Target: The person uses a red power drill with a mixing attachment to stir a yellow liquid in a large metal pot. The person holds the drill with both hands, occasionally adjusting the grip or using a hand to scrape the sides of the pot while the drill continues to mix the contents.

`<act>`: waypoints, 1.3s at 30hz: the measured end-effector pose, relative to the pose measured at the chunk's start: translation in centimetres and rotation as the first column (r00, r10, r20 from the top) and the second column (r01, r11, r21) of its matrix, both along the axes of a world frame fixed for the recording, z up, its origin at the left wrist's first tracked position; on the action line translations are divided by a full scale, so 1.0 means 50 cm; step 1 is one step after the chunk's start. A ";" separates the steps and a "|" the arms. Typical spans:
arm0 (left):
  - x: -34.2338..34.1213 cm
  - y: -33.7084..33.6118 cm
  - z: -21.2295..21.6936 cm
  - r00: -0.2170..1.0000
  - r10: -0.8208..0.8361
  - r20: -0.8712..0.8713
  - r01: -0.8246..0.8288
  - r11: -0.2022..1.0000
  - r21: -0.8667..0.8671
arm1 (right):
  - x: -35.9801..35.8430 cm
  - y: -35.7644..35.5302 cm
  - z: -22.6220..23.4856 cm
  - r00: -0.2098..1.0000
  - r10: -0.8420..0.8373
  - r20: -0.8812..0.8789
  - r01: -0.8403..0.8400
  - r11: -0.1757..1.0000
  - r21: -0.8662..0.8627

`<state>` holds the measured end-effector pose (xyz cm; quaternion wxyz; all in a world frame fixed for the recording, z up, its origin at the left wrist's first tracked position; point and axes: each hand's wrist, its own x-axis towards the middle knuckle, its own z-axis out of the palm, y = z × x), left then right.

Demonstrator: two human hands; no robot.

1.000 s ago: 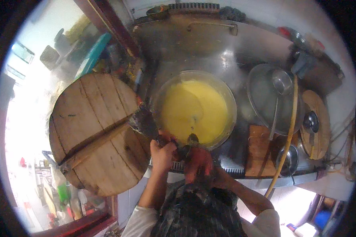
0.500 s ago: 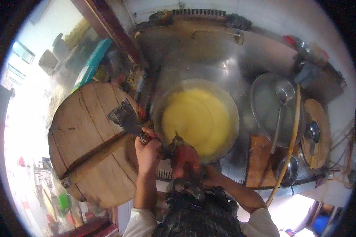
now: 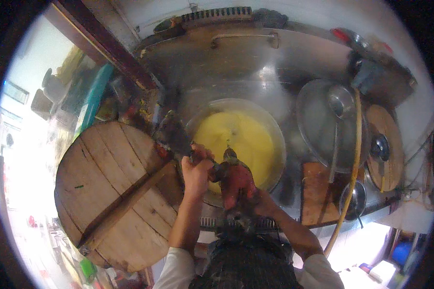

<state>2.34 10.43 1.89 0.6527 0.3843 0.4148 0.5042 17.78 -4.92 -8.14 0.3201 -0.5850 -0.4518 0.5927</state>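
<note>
Head view showed the left hand gripping a cleaver, right hand clutching a reddish lump at six o'clock of the yellow-filled bowl, seemingly mid-cutting.

Colours, placed from the grey metal pot of pale yellow liquid: beside its near rim my left hand grips a dull grey cleaver; my right hand holds something reddish-brown. Left: brown planked round lid. Right: yellow hose.
</note>
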 end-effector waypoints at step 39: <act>-0.140 -0.153 0.030 0.967 0.214 -0.140 -0.231 0.966 -0.114 | -0.070 -0.099 0.001 0.958 0.283 0.045 -0.285 0.919 0.274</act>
